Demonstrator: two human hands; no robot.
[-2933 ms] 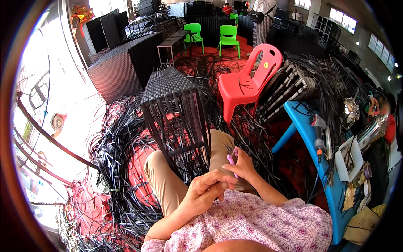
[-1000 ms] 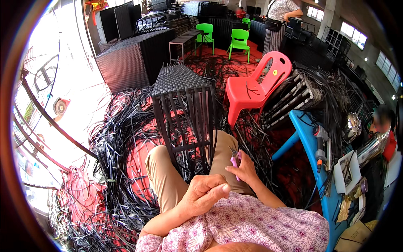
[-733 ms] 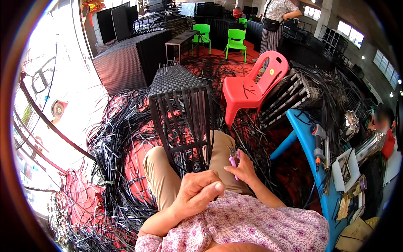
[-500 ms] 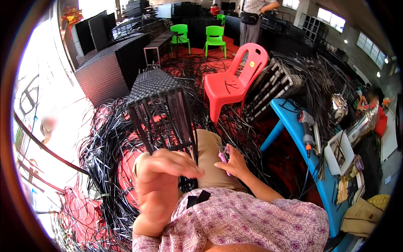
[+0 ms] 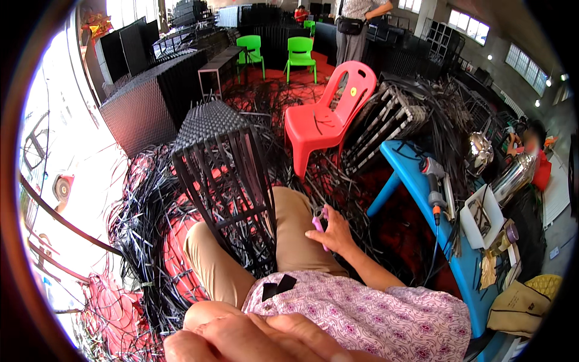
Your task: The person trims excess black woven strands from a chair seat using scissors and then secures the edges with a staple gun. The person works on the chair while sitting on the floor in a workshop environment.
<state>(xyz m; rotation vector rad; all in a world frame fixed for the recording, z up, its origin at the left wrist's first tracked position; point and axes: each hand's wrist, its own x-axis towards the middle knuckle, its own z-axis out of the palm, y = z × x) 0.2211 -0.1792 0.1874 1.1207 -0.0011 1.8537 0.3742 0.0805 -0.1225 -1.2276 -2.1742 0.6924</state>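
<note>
Pink-handled scissors (image 5: 318, 225) are in my right hand (image 5: 339, 235), above my right thigh; the blades are small and hard to make out. My left hand (image 5: 259, 338) is very near the camera at the lower edge, over my patterned top. Its fingers are bent and pressed together, and the tips fall outside the picture, so anything in them is hidden. Between my knees stands a black frame (image 5: 212, 125), its upper end woven and its sides running down in loose vertical strips. Neither hand touches it.
Loose black strips (image 5: 142, 241) cover much of the red floor. A red plastic chair (image 5: 313, 120) stands ahead. To the right, a blue table (image 5: 416, 175) carries a corded power tool (image 5: 434, 187) and a white tray (image 5: 482, 232). Another person (image 5: 356, 30) stands at the back.
My left hand has come from above my lap, near the black frame, back toward the camera, its fingers now more bent. My right hand keeps the scissors in about the same place. The view has shifted slightly.
</note>
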